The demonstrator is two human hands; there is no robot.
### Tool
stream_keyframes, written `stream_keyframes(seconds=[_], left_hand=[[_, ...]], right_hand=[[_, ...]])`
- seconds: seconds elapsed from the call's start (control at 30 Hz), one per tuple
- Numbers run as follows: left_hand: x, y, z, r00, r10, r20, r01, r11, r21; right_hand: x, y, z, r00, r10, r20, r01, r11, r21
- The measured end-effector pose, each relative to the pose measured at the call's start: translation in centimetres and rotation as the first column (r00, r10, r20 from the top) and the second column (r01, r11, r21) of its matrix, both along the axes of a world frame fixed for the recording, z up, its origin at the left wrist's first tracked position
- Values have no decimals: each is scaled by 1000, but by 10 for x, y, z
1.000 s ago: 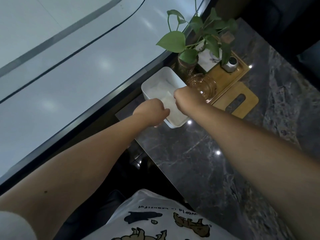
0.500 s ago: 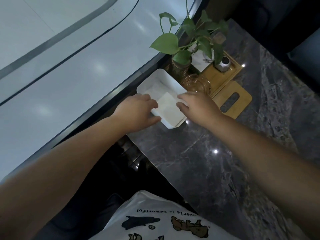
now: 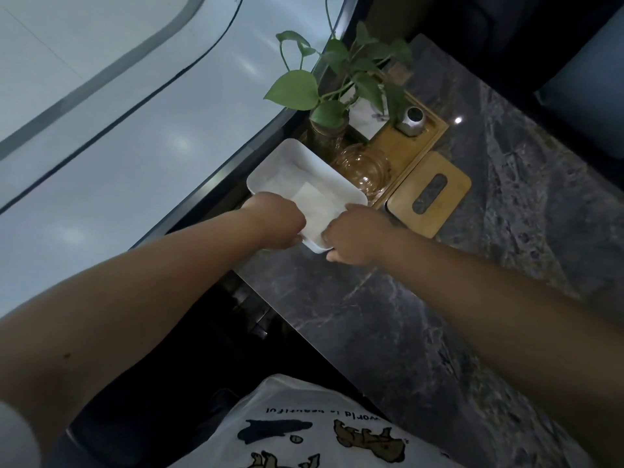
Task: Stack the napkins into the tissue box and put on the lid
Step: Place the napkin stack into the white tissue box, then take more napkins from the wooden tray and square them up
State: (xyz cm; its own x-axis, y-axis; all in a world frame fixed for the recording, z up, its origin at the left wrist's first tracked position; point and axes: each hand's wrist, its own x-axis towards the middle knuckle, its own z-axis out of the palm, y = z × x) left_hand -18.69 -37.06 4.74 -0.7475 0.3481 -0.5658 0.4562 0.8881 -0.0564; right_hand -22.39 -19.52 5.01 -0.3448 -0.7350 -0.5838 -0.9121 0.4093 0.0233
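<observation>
A white open tissue box (image 3: 287,153) sits at the left edge of the dark marble table. White napkins (image 3: 315,201) lie flat inside it. My left hand (image 3: 273,221) grips the box's near left corner, fingers curled over the rim. My right hand (image 3: 354,236) holds the near right corner, thumb under the edge. The wooden lid (image 3: 449,179) with its oval slot lies flat on the table just right of the box.
An amber glass jar (image 3: 363,168) stands right behind the box. A leafy plant in a glass vase (image 3: 329,126) and a small metal cup (image 3: 413,120) sit on a wooden tray (image 3: 435,130). The marble table (image 3: 422,315) stretches toward me.
Both hands have come out of the box, where they pressed the napkins, and now grip its near corners.
</observation>
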Motion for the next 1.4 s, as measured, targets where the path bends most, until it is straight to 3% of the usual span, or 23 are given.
stream_keyframes(seconds=[0.17, 0.4, 0.5, 0.57, 0.63, 0.8, 1.17, 1.4], left_hand=[[0, -1, -2, 1000, -7, -8, 7, 1000, 5], [9, -9, 10, 995, -71, -74, 73, 997, 15], [19, -13, 26, 992, 3, -125, 9, 995, 98], [28, -11, 35, 981, 72, -180, -41, 984, 173], [40, -4, 40, 959, 164, -233, -107, 965, 240], [64, 34, 38, 915, 289, -281, -198, 930, 310], [53, 141, 50, 917, 101, -385, 62, 920, 388], [73, 227, 53, 908, -12, -420, 192, 900, 391]], right_hand=[[2, 2, -3, 999, 2, -54, -5, 998, -62], [7, 15, 13, 999, 4, 33, 0, 995, -97], [21, 37, 29, 993, -105, 62, 117, 966, -231], [32, 55, 35, 972, -229, 54, 231, 883, -409], [44, 73, 39, 931, -363, 24, 315, 770, -555], [81, 106, 37, 755, -655, 27, 540, 599, -591], [133, 188, 38, 482, -873, -76, 687, 430, -586], [181, 262, 49, 368, -927, -75, 692, 327, -644]])
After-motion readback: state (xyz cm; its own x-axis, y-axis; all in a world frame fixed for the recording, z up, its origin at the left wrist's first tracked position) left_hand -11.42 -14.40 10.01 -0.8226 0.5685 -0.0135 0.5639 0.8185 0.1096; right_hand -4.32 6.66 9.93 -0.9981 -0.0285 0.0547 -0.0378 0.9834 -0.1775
